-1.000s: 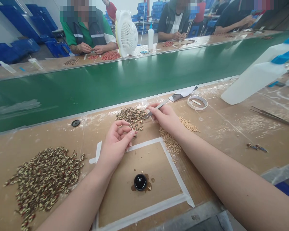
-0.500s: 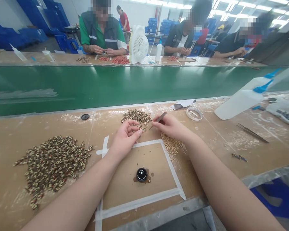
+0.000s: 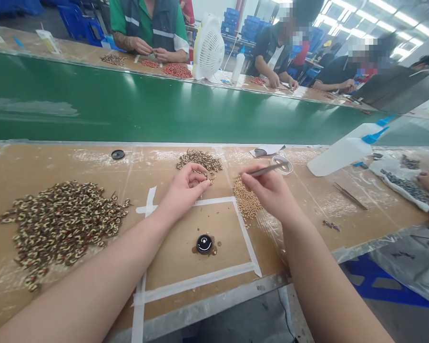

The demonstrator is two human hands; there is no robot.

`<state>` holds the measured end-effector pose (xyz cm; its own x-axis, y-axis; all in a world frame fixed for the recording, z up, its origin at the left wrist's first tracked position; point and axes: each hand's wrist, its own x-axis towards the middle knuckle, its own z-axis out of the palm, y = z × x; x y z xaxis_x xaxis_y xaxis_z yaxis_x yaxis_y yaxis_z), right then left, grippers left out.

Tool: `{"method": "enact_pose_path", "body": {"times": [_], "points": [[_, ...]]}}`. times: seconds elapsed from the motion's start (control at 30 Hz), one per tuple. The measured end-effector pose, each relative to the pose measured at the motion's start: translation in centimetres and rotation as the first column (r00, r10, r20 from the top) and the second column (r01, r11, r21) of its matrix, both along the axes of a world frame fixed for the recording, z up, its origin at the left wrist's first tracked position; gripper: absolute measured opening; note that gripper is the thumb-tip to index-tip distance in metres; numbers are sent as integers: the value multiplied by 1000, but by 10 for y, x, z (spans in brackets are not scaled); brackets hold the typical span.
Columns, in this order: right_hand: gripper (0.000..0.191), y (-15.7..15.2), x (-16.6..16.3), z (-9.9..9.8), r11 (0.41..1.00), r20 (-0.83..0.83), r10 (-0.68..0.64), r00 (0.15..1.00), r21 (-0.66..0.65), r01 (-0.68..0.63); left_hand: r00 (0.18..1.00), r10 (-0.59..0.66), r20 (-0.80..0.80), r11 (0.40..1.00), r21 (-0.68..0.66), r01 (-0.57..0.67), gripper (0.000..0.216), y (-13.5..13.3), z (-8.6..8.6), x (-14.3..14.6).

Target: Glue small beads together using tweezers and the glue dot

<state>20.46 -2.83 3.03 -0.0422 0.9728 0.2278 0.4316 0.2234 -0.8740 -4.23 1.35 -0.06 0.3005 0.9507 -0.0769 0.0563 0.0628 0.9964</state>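
My left hand (image 3: 183, 189) curls beside the patterned pile (image 3: 199, 160), hold unclear; my right hand (image 3: 271, 190) clamps tweezers (image 3: 270, 168) over tan beads (image 3: 246, 202).

Green conveyor belt (image 3: 164, 109) at the far side; tan table (image 3: 57, 162) marked with white tape (image 3: 200, 283). Brown, cream and red speckled pieces (image 3: 57, 224) at left, beige beads (image 3: 246, 202), glossy black cap (image 3: 204, 243).

Right hand (image 3: 271, 190) grips tweezers (image 3: 268, 169).
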Motion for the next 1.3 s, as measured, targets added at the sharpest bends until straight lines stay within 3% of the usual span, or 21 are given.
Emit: {"method": "enact_pose_path", "body": {"times": [0.17, 0.3, 0.47, 0.67, 0.9, 1.07, 1.3], "points": [[24, -69, 6, -35, 989, 54, -145, 988, -16, 146, 1000, 3, -23, 1000, 17, -2, 26, 1, -5, -1], [19, -93, 6, -52, 988, 149, -148, 978, 61, 141, 1000, -15, -19, 999, 33, 16, 24, 1, -6, -1], [15, -88, 2, -53, 997, 177, -69, 982, 54, 61, 999, -33, 26, 998, 51, 32, 20, 0, -6, -1], [15, -87, 1, -54, 996, 177, -79, 981, 47, 72, 998, -59, -20, 993, 98, 61, 6, 1, -8, -1], [17, -88, 3, -53, 994, 196, -109, 974, 29, 105, 994, -51, -94, 989, 133, 63, 18, 0, -7, -3], [16, -88, 2, -51, 997, 198, -82, 977, 30, 77, 994, -56, -97, 993, 97, 66, 18, 1, -8, -3], [17, -85, -3, -43, 992, 126, -122, 984, 51, 116, 994, -95, -50, 995, 24, 96, 15, -2, 3, -3]]}}
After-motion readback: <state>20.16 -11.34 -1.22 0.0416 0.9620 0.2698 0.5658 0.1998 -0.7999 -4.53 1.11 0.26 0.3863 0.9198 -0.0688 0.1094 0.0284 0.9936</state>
